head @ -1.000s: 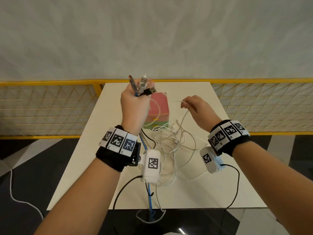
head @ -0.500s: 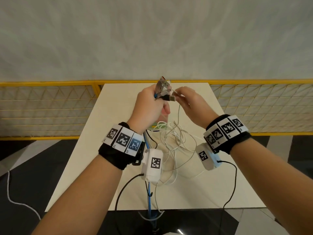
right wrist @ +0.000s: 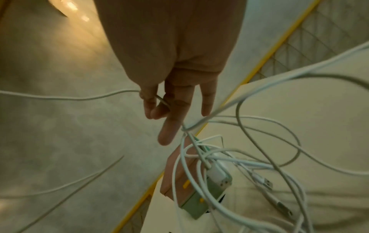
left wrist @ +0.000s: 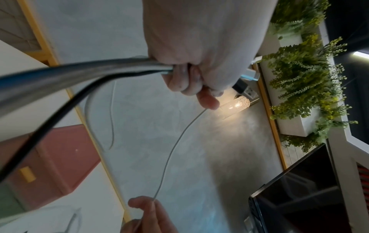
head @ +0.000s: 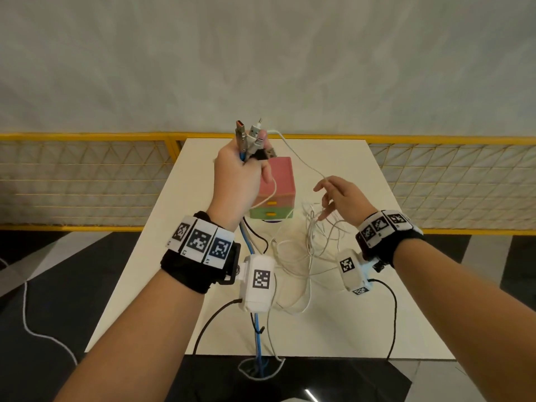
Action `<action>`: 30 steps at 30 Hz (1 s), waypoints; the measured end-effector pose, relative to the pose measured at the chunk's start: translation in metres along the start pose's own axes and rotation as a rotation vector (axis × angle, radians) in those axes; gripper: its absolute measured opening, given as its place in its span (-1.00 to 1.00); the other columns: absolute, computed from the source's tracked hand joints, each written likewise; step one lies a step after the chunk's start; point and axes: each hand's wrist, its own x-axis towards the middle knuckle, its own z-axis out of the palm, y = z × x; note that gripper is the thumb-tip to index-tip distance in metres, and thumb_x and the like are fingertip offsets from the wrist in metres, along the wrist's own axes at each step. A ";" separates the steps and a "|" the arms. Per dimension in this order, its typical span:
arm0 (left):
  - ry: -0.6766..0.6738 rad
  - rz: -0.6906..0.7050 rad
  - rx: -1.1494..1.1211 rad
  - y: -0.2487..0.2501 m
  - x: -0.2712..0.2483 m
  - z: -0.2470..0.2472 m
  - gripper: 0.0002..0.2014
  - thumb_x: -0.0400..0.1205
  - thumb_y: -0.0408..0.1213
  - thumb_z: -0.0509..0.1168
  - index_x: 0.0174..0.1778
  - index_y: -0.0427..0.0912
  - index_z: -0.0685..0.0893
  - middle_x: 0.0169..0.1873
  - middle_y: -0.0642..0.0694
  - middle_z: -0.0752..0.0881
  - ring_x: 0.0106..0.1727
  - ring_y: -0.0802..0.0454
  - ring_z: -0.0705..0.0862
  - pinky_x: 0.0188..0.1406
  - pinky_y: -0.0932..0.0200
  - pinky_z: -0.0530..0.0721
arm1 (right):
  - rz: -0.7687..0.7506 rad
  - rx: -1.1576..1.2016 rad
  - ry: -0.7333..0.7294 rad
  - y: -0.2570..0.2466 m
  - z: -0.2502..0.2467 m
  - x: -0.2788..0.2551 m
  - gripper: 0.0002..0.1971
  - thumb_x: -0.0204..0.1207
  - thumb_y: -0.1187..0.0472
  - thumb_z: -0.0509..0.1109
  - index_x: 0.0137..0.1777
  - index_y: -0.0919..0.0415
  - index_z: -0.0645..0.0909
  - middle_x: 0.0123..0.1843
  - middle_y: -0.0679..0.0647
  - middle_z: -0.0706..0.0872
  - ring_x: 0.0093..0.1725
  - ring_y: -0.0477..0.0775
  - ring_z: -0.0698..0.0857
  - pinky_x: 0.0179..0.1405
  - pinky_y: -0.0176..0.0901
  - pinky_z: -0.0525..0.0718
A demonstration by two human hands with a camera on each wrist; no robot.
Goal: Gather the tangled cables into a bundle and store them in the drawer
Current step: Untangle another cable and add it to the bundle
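My left hand [head: 249, 162] is raised over the table and grips a bunch of cable plug ends [head: 251, 137] that stick up from the fist [left wrist: 191, 82]. Blue and black cables [head: 256, 326] hang from that fist past the table's front edge. A thin white cable [head: 301, 161] runs from the bunch to my right hand [head: 325, 185], pinched there between thumb and forefinger [right wrist: 154, 102]. The other right fingers are spread. A white cable tangle [head: 304, 253] lies on the table below. The small drawer box [head: 277, 184], pink above and green below, stands behind it, drawers shut.
The white table [head: 391, 300] stands against a yellow mesh railing [head: 87, 169] and a grey wall. Loose USB plugs [right wrist: 265, 184] lie in the tangle. Black wrist-camera leads [head: 391, 314] hang off the front edge over the dark floor.
The hands met half a second ago and a white plug end joined the bunch in my left hand. Now they are apart, with the right hand lower and further right along that white cable.
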 end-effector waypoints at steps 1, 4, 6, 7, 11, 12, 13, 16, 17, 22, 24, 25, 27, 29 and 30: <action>0.008 -0.006 -0.015 0.001 0.000 -0.001 -0.74 0.74 -0.40 0.19 -0.24 -0.11 0.65 -0.43 0.12 0.69 -0.54 0.15 0.59 -0.36 0.28 0.54 | 0.007 -0.071 0.009 0.004 0.000 0.001 -0.75 0.72 0.19 0.11 -0.07 0.25 0.58 -0.33 0.15 0.61 -0.45 0.19 0.71 -0.33 -0.01 0.76; 0.034 -0.010 -0.080 0.002 -0.003 0.000 -0.78 0.75 -0.41 0.18 -0.18 -0.17 0.65 -0.32 0.02 0.66 -0.57 0.17 0.53 -0.51 0.37 0.50 | 0.003 -0.458 -0.016 0.024 0.003 0.002 -0.80 0.68 0.21 0.17 -0.04 0.24 0.61 -0.07 0.11 0.64 -0.31 0.13 0.73 -0.22 -0.24 0.57; 0.046 0.000 -0.099 0.001 -0.003 0.001 -0.78 0.75 -0.39 0.19 -0.18 -0.15 0.64 -0.31 0.03 0.65 -0.58 0.14 0.50 -0.53 0.35 0.48 | 0.026 -0.575 -0.021 0.037 0.007 0.001 -0.81 0.66 0.21 0.20 0.03 0.27 0.63 -0.01 0.16 0.61 -0.20 0.18 0.69 -0.13 -0.21 0.54; 0.056 0.002 -0.107 0.001 -0.003 0.001 -0.77 0.75 -0.38 0.19 -0.20 -0.13 0.64 -0.31 0.03 0.65 -0.60 0.14 0.49 -0.53 0.34 0.47 | 0.047 -0.595 -0.031 0.042 0.008 0.001 -0.80 0.65 0.21 0.21 0.04 0.29 0.62 0.00 0.20 0.65 -0.15 0.19 0.69 -0.11 -0.17 0.54; 0.082 0.007 -0.095 0.001 -0.001 0.000 -0.71 0.76 -0.31 0.20 -0.28 -0.02 0.64 -0.39 0.11 0.66 -0.61 0.16 0.48 -0.50 0.31 0.45 | 0.180 -0.597 -0.101 0.054 0.016 -0.001 -0.70 0.70 0.15 0.10 -0.02 0.29 0.62 -0.05 0.21 0.76 -0.08 0.17 0.73 -0.06 -0.11 0.58; 0.080 0.006 -0.083 0.001 -0.001 0.000 -0.71 0.76 -0.29 0.20 -0.29 -0.02 0.64 -0.42 0.12 0.66 -0.61 0.17 0.48 -0.49 0.32 0.45 | 0.202 -0.565 -0.100 0.056 0.018 -0.002 -0.69 0.71 0.12 0.08 -0.04 0.27 0.60 -0.07 0.20 0.76 -0.07 0.19 0.76 -0.06 -0.08 0.59; 0.072 0.002 -0.081 0.001 -0.001 0.000 -0.71 0.76 -0.28 0.20 -0.29 -0.03 0.64 -0.41 0.13 0.67 -0.62 0.17 0.47 -0.50 0.33 0.45 | 0.225 -0.520 -0.094 0.058 0.020 -0.002 -0.70 0.72 0.10 0.07 -0.05 0.25 0.57 -0.08 0.19 0.75 -0.09 0.19 0.78 -0.08 -0.07 0.60; 0.021 -0.030 -0.107 0.001 0.000 0.000 -0.76 0.75 -0.38 0.20 -0.22 -0.14 0.64 -0.30 0.05 0.66 -0.65 0.15 0.43 -0.57 0.34 0.44 | 0.200 -0.478 -0.040 0.059 0.020 -0.003 -0.79 0.70 0.16 0.10 -0.04 0.19 0.54 -0.07 0.15 0.74 -0.12 0.17 0.76 -0.16 -0.11 0.59; 0.002 -0.039 -0.099 0.001 0.000 0.000 -0.77 0.74 -0.42 0.19 -0.20 -0.16 0.64 -0.28 0.03 0.66 -0.65 0.14 0.42 -0.57 0.34 0.45 | 0.157 -0.505 0.000 0.058 0.018 -0.002 -0.80 0.68 0.20 0.14 -0.03 0.18 0.59 -0.05 0.13 0.72 -0.11 0.16 0.73 -0.13 -0.14 0.56; -0.053 -0.067 -0.061 -0.004 0.002 0.001 -0.73 0.73 -0.47 0.18 -0.23 -0.14 0.65 -0.21 0.02 0.69 -0.64 0.15 0.44 -0.56 0.33 0.48 | -0.052 -0.447 0.252 0.038 0.005 0.002 -0.78 0.60 0.43 0.22 -0.04 0.28 0.72 0.04 0.10 0.48 -0.10 0.10 0.63 -0.13 -0.31 0.54; -0.056 -0.078 -0.029 -0.008 0.003 0.000 -0.74 0.73 -0.46 0.18 -0.22 -0.15 0.67 -0.22 0.02 0.71 -0.64 0.13 0.44 -0.53 0.31 0.50 | -0.127 -0.408 0.358 0.025 -0.004 0.002 -0.73 0.57 0.52 0.19 -0.02 0.33 0.73 0.07 0.13 0.51 -0.05 0.03 0.58 -0.11 -0.44 0.48; -0.057 -0.085 -0.013 -0.009 0.003 -0.001 -0.75 0.72 -0.48 0.18 -0.19 -0.18 0.68 -0.26 0.02 0.70 -0.63 0.12 0.43 -0.53 0.32 0.50 | -0.172 -0.410 0.425 0.019 -0.009 0.002 -0.70 0.54 0.56 0.19 -0.02 0.32 0.74 0.10 0.16 0.53 -0.01 -0.01 0.54 -0.02 -0.42 0.48; -0.057 -0.103 0.011 -0.011 0.002 -0.002 -0.76 0.70 -0.54 0.15 -0.13 -0.25 0.69 -0.35 0.03 0.66 -0.63 0.13 0.43 -0.54 0.37 0.49 | -0.266 -0.406 0.511 0.007 -0.019 0.002 -0.66 0.49 0.62 0.20 -0.02 0.32 0.75 0.17 0.20 0.55 0.04 -0.01 0.52 0.12 -0.30 0.49; -0.054 -0.111 0.001 -0.011 0.001 -0.002 -0.74 0.68 -0.58 0.14 -0.14 -0.23 0.68 -0.33 0.02 0.66 -0.64 0.16 0.43 -0.56 0.38 0.48 | -0.277 -0.427 0.475 0.001 -0.028 0.003 -0.69 0.52 0.58 0.20 0.06 0.32 0.72 0.17 0.20 0.62 0.05 0.04 0.59 0.10 -0.31 0.52; -0.050 -0.107 -0.011 -0.011 0.001 -0.002 -0.72 0.68 -0.59 0.14 -0.17 -0.20 0.67 -0.28 0.02 0.68 -0.65 0.16 0.42 -0.57 0.37 0.48 | -0.217 -0.410 0.416 -0.001 -0.031 0.003 -0.72 0.57 0.51 0.20 0.10 0.30 0.69 0.12 0.20 0.68 0.01 0.08 0.65 0.02 -0.33 0.57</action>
